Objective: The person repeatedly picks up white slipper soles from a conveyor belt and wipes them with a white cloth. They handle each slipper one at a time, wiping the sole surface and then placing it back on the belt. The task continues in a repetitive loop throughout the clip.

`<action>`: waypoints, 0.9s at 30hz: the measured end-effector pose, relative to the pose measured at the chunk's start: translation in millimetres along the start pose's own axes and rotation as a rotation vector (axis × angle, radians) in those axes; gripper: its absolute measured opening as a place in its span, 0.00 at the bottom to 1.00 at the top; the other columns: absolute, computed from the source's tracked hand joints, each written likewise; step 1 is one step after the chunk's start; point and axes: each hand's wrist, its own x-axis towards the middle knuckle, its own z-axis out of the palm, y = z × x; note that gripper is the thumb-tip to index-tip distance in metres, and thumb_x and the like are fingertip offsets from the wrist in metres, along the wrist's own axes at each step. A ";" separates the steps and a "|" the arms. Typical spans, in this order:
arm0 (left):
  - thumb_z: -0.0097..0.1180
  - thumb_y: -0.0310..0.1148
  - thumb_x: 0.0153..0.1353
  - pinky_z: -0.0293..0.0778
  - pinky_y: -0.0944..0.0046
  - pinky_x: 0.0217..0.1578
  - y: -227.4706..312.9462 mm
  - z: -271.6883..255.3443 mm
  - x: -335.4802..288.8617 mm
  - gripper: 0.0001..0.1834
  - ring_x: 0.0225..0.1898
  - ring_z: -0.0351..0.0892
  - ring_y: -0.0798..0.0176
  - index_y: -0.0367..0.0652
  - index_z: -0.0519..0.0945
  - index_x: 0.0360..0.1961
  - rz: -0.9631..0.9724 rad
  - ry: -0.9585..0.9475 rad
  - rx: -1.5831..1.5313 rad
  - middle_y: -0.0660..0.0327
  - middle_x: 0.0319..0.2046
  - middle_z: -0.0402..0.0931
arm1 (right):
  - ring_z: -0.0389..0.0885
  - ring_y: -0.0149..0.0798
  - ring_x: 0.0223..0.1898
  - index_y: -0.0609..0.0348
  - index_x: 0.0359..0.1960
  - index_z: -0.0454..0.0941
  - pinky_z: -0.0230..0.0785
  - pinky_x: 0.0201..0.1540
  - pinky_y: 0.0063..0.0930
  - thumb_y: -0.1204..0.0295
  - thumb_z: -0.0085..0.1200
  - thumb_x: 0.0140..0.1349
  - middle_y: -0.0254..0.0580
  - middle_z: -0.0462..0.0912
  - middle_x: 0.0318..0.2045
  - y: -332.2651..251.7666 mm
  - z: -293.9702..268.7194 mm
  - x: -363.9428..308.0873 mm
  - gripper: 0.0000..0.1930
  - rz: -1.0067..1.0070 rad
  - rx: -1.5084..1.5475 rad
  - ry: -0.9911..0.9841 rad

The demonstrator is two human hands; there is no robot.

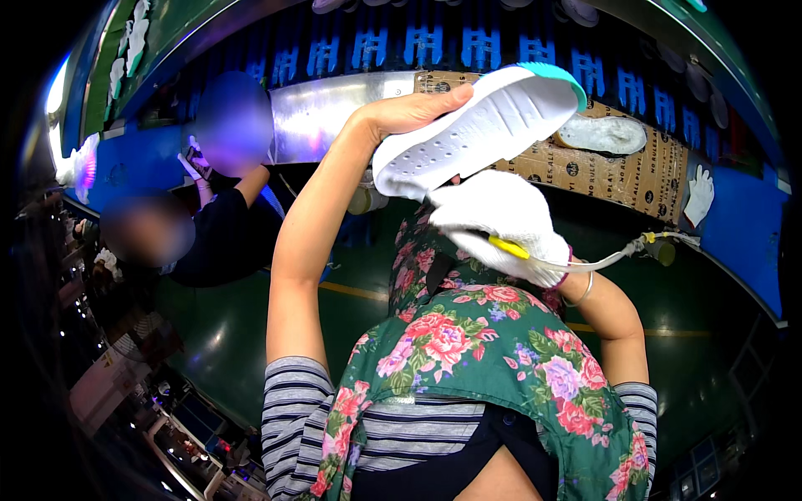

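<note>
A white shoe sole (480, 125) with a turquoise end is held up tilted in front of me, its ribbed and dimpled side showing. My bare left hand (413, 113) grips its upper edge, the thumb lying along the rim. Just below the sole, my right hand (497, 217) in a white knitted glove is closed round a slim yellow tool (510, 248), seen only in part. A pale tube (622, 255) runs from near that tool, past my wrist, off to the right. The glove's fingertips lie close to the sole's lower edge; whether they touch it I cannot tell.
Across the front, a bench carries printed cardboard (585, 171), a metal plate (334, 117) and another whitish sole (603, 134). A spare white glove (699, 196) lies at the right. Blue holders (424, 43) line the back. At left, a person in dark clothing (230, 230) works beside me.
</note>
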 end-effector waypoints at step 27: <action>0.45 0.37 0.76 0.78 0.47 0.58 -97.5 84.0 18.3 0.25 0.59 0.78 0.52 0.39 0.65 0.70 0.541 0.223 -0.890 0.50 0.62 0.73 | 0.87 0.38 0.45 0.61 0.37 0.88 0.72 0.60 0.35 0.80 0.67 0.55 0.41 0.90 0.39 20.1 -44.0 0.9 0.07 0.362 -0.177 0.148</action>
